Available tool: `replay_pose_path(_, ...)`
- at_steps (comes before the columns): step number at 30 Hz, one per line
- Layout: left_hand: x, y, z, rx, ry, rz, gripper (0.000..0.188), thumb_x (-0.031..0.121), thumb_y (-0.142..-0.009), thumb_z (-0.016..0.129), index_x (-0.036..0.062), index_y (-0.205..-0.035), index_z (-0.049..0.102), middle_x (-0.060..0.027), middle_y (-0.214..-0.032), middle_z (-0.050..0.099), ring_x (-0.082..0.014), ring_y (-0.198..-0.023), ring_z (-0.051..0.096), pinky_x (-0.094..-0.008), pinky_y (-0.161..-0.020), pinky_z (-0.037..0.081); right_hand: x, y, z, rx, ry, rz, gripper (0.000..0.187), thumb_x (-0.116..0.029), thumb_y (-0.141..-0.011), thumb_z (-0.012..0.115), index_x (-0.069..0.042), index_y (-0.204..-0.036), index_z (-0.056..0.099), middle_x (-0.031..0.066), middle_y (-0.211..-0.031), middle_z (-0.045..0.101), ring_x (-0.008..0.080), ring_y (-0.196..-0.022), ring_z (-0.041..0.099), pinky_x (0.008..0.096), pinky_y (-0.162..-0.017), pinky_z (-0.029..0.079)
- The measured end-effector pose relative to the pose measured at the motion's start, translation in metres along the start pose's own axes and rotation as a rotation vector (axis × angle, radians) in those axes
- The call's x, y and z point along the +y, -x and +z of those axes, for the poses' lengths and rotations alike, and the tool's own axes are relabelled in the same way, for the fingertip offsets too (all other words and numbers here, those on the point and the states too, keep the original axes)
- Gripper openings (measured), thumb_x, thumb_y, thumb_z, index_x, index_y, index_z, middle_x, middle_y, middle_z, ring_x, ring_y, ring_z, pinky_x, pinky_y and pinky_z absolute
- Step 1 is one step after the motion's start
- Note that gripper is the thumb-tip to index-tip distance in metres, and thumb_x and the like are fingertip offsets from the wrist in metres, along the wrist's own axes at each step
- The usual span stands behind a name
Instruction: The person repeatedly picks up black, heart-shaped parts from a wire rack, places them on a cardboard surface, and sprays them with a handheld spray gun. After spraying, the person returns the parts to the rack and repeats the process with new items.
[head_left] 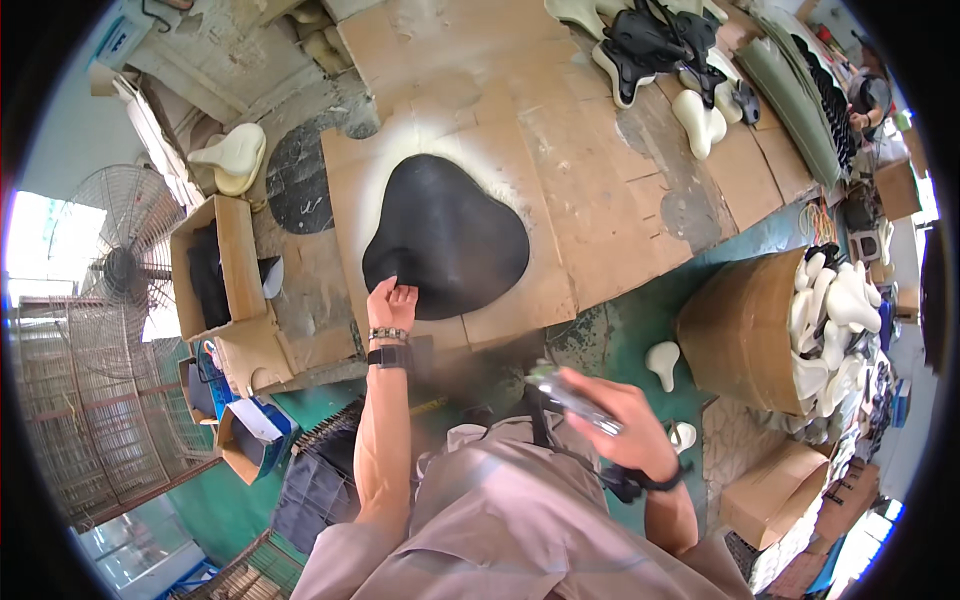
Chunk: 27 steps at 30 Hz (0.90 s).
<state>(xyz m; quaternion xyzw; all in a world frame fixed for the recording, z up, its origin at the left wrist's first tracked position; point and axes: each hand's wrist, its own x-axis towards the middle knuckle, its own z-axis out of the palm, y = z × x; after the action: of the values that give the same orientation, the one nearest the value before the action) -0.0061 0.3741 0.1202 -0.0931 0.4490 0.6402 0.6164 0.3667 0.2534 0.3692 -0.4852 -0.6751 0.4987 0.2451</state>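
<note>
A black, rounded three-lobed saddle cover [450,235] lies flat on the cardboard-covered table, with a pale whitish film on the cardboard around its edge. At the cover's near left corner is my left hand [393,303], its fingers curled closed on the edge. Lower down and to the right, in front of my body, my right hand [630,425] is wrapped round a shiny silver spray gun [575,400]. The gun is smeared by motion, and its front end points left, apart from the cover.
Pale bicycle saddles [235,158] sit at the table's left, above an open cardboard box [222,265]. Black and cream saddles [650,50] pile up at the far right. A large carton [745,325] of saddles stands right, near a saddle on the floor [662,365]. A fan [125,265] stands left.
</note>
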Motion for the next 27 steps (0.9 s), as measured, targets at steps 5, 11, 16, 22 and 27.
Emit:
replay_pose_path(5, 0.007, 0.03, 0.117, -0.031, 0.055, 0.061, 0.014, 0.003, -0.076, 0.06, 0.0105, -0.068, 0.052, -0.0015, -0.073, 0.06, -0.0209, -0.074, 0.06, -0.0395, -0.073, 0.05, 0.113, -0.101, 0.071, -0.159, 0.042, -0.075, 0.08, -0.018, -0.082, 0.069, 0.001, -0.151, 0.034, 0.0254, -0.103, 0.068, 0.0373, -0.089, 0.066, 0.0421, -0.083, 0.05)
replay_pose_path(11, 0.045, 0.025, 0.187, -0.355, 0.193, 0.11, 0.036, 0.004, -0.066, 0.055, 0.0019, -0.1, 0.066, -0.0116, -0.107, 0.07, -0.0331, -0.103, 0.066, -0.0499, -0.098, 0.05, 0.208, -0.223, 0.096, -0.222, -0.34, 0.552, 0.096, -0.003, -0.071, 0.071, 0.009, -0.153, 0.021, 0.0171, -0.079, 0.07, 0.0253, -0.061, 0.068, 0.0363, -0.046, 0.048)
replay_pose_path(16, 0.12, 0.036, 0.212, -0.606, 0.305, 0.27, 0.039, 0.005, -0.071, 0.055, -0.0041, -0.108, 0.064, -0.0186, -0.115, 0.068, -0.0375, -0.111, 0.063, -0.0522, -0.106, 0.045, 0.174, -0.232, 0.065, -0.328, -0.434, 0.587, 0.057, 0.002, -0.069, 0.072, 0.007, -0.123, 0.054, 0.0088, -0.072, 0.067, 0.0145, -0.052, 0.062, 0.0274, -0.037, 0.038)
replay_pose_path(22, 0.209, 0.102, 0.15, -0.69, 0.352, 0.49, 0.026, 0.006, -0.077, 0.053, -0.0048, -0.099, 0.062, -0.0189, -0.105, 0.065, -0.0315, -0.104, 0.063, -0.046, -0.1, 0.048, 0.148, -0.239, 0.062, -0.355, -0.332, 0.568, 0.014, -0.003, -0.069, 0.072, -0.004, -0.082, 0.067, 0.0057, -0.071, 0.068, 0.0114, -0.056, 0.061, 0.0271, -0.04, 0.037)
replay_pose_path(27, 0.191, 0.201, 0.07, -0.165, 0.374, 0.91, 0.009, 0.009, -0.078, 0.056, 0.0096, -0.069, 0.055, -0.0033, -0.07, 0.058, -0.0162, -0.072, 0.058, -0.0338, -0.076, 0.052, 0.155, -0.197, 0.083, -0.318, -0.223, 0.166, 0.091, -0.016, -0.075, 0.076, 0.01, -0.15, 0.032, 0.0075, -0.099, 0.066, 0.0155, -0.078, 0.062, 0.0294, -0.075, 0.052)
